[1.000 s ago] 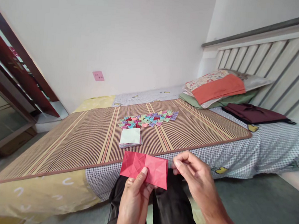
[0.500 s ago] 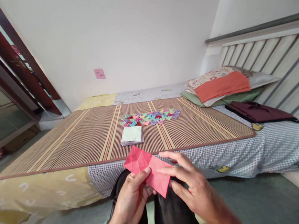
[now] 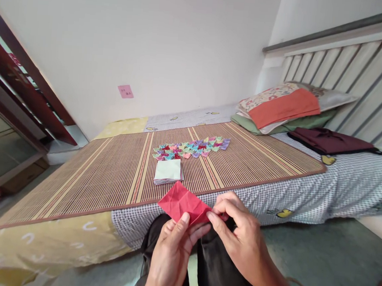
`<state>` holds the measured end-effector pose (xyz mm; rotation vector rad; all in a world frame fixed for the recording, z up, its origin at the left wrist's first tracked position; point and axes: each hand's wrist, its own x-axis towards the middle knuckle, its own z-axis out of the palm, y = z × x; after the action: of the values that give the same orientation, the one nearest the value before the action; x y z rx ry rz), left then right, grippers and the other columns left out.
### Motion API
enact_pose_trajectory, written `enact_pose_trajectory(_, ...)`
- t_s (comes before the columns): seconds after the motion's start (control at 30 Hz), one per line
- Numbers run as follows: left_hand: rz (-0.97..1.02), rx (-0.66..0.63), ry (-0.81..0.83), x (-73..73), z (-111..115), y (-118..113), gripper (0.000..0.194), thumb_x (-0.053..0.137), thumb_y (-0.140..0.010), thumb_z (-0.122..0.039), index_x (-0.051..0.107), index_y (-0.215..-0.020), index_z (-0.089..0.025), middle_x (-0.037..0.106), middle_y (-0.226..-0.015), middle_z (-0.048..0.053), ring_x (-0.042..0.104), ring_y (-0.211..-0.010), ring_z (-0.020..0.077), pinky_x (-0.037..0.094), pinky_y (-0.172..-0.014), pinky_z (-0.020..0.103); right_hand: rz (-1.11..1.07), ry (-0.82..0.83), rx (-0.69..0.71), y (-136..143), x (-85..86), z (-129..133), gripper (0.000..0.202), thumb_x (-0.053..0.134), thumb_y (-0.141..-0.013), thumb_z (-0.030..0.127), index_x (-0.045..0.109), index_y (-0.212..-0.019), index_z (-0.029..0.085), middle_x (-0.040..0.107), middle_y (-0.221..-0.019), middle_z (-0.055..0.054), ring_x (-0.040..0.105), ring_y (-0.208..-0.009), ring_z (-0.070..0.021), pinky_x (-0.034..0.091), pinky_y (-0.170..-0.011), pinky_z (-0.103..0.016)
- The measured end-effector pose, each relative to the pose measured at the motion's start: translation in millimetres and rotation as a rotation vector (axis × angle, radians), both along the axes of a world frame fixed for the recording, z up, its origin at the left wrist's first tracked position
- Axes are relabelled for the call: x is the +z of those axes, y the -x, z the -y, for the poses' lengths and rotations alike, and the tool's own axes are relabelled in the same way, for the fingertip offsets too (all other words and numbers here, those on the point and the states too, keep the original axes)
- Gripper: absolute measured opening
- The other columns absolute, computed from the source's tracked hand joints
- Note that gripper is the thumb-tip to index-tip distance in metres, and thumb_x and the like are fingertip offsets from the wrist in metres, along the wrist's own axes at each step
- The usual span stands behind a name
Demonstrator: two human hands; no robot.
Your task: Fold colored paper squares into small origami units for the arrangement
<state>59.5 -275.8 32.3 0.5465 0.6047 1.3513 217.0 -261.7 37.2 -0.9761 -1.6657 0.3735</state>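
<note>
A creased red sheet of origami paper (image 3: 181, 201) is held above my lap, close to the bed's front edge. My left hand (image 3: 176, 243) grips it from below, thumb on top and fingers underneath. At the paper's right corner, my right hand (image 3: 235, 226) pinches it between thumb and index finger. Just beyond the paper lies a stack of square paper (image 3: 168, 170) with a pale sheet on top. Behind that stack, several small folded paper pieces (image 3: 190, 149) in many colours lie in rows on the mat.
A striped woven mat (image 3: 115, 176) covers most of the bed. Pillows (image 3: 280, 106) and a folded maroon cloth (image 3: 330, 141) lie at the right by the white headboard (image 3: 355, 72). A pink note (image 3: 125, 91) is stuck on the wall.
My right hand has closed from spread fingers into a pinch on the paper's right corner. The paper's right part is now turned up or folded, and the sheet looks shorter.
</note>
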Motion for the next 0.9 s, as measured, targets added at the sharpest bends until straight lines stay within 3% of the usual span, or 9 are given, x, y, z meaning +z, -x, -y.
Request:
enact_pose_trajectory(0.27,0.043,0.026,0.018,-4.5,-2.1,-1.8,0.014,0.090,-0.081,-0.025,0.083,-0.076,-0.014,0.086,-0.093,0.011,0.082,-0.085,0.0242,0.066,-0.092,0.039,0.004,0.013,-0.018,6.3,-5.1,-2.0,0.028,0.053,-0.101,0.011,0.045,-0.077,0.023,0.048,-0.074,0.003,0.050,-0.065,-0.0136,0.041,-0.062,-0.025)
enact_pose_trajectory(0.4,-0.057,0.042,0.022,-6.7,-2.4,-2.9,0.018,0.093,-0.078,-0.028,0.084,-0.081,-0.013,0.086,-0.088,0.010,0.082,-0.080,0.0235,0.067,-0.087,0.037,0.011,0.014,-0.032,8.6,-7.4,-1.6,0.029,0.054,-0.100,0.011,0.043,-0.077,0.023,0.047,-0.074,0.003,0.049,-0.066,-0.0135,0.040,-0.063,-0.025)
enact_pose_trajectory(0.53,-0.140,0.069,0.018,-6.7,-4.8,-5.2,0.022,0.094,-0.076,-0.029,0.083,-0.084,-0.011,0.085,-0.086,0.011,0.081,-0.079,0.0251,0.068,-0.085,0.037,0.019,0.015,-0.037,11.6,-9.0,-2.2,0.030,0.054,-0.100,0.010,0.043,-0.076,0.023,0.047,-0.074,0.003,0.049,-0.065,-0.0136,0.040,-0.062,-0.025)
enact_pose_trajectory(0.77,-0.060,0.076,0.077,-6.2,-4.7,-3.8,0.022,0.095,-0.075,-0.029,0.082,-0.079,-0.011,0.085,-0.085,0.011,0.082,-0.076,0.0259,0.068,-0.086,0.043,0.021,0.014,-0.032,11.2,-12.0,-4.4,0.029,0.057,-0.101,0.013,0.045,-0.076,0.023,0.048,-0.074,0.003,0.049,-0.065,-0.0138,0.041,-0.062,-0.025)
enact_pose_trajectory(0.9,-0.074,0.085,0.084,-6.5,-5.4,-4.7,0.024,0.097,-0.073,-0.029,0.083,-0.079,-0.011,0.084,-0.081,0.009,0.081,-0.073,0.0227,0.068,-0.081,0.035,0.010,0.020,-0.026,10.5,-11.9,-4.9,0.029,0.057,-0.101,0.012,0.046,-0.076,0.023,0.049,-0.073,0.003,0.050,-0.065,-0.0136,0.041,-0.062,-0.025)
